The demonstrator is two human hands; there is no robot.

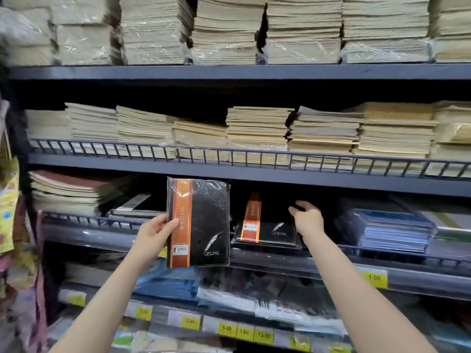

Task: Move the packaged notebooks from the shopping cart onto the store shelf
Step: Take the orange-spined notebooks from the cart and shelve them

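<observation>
— Left hand [155,233]? 
— Gripping wrapped black notebook [204,222] upright, before shelf [254,261] front edge.
— Right hand [307,220]?
— Fingers loosely curled, holding nothing, beside flat notebook stack [267,231] at shelf's front edge.

I note wrapped stacks of cream paper pads [229,29] filling the top tier, and lower cream stacks [257,128] on the tier beneath, behind a wire rail [229,155]. At left on the third tier I see a pile with a maroon cover [68,189]; at right, a stack of blue exercise books [392,230]. Yellow price tags [374,277] line the lower edges. A colourful patterned item [7,205] hangs at far left.
</observation>
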